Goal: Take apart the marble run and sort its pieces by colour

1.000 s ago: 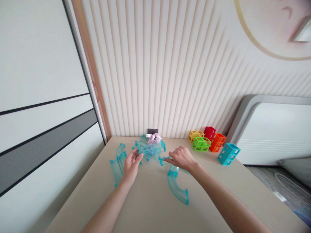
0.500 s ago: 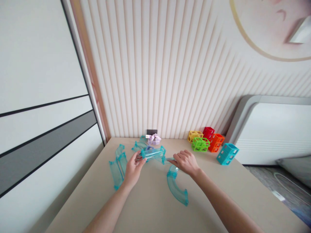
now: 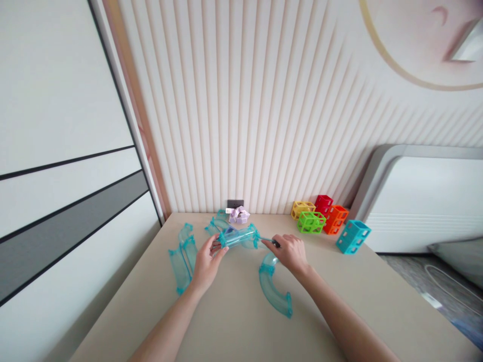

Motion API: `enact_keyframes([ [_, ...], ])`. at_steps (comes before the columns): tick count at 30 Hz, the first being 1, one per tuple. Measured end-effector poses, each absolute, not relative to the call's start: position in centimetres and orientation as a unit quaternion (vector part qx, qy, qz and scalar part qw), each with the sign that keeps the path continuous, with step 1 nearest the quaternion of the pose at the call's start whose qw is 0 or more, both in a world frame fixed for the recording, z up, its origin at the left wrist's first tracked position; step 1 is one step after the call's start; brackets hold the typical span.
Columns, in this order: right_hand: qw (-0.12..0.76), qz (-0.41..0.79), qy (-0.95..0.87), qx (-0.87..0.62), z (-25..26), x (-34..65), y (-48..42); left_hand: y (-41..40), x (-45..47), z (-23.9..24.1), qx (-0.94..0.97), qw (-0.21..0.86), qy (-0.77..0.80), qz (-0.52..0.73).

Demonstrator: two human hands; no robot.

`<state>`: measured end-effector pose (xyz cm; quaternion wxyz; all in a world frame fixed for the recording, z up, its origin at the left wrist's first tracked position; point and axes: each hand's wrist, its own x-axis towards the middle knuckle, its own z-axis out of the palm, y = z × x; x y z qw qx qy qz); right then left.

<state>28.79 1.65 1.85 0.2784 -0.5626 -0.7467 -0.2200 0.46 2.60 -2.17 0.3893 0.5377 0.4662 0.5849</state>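
Note:
My left hand (image 3: 207,259) is closed around the left end of a see-through teal track tube (image 3: 239,237), thumb below and fingers behind. The tube is held nearly level above the table. My right hand (image 3: 289,251) is closed on a thin stick-like tool (image 3: 266,240) with a dark part showing at the fingers. The tool's tip points left and reaches the tube's right end; whether it is inside cannot be made out. Below the right hand lies a curved teal track piece (image 3: 274,296). Straight teal track pieces (image 3: 181,269) lie left of my left hand.
More teal track pieces (image 3: 216,225) lie toward the wall, near a lilac scrunchie-like item (image 3: 239,215) and a black strip (image 3: 235,203). At the back right stand yellow (image 3: 302,209), green (image 3: 311,222), red (image 3: 323,204), orange (image 3: 335,220) and blue (image 3: 352,237) lattice blocks.
The tube's right end has turned slightly, and the tool shows more plainly, with its dark part in view. My right hand has shifted a little; both hands keep their hold.

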Motion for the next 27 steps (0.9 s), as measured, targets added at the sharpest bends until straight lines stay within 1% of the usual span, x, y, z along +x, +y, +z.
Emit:
enact_keyframes([
  [6, 0.255, -0.094, -0.699, -0.661, 1.6, 28.1, 1.4, 2.5, 0.5, -1.9, 0.532, 0.389, 0.468, 0.588],
  [14, 0.25, -0.038, -0.645, -0.721, 1.9, 27.1, 1.2, 2.6, 0.4, -1.9, 0.547, 0.37, 0.467, 0.588],
  [18, 0.244, -0.032, -0.63, -0.737, 2.0, 26.6, 1.0, 2.6, 0.3, -2.1, 0.553, 0.366, 0.47, 0.583],
  [27, 0.252, -0.082, -0.624, -0.735, 1.8, 26.7, 0.5, 2.7, 0.4, -2.5, 0.563, 0.353, 0.47, 0.582],
])
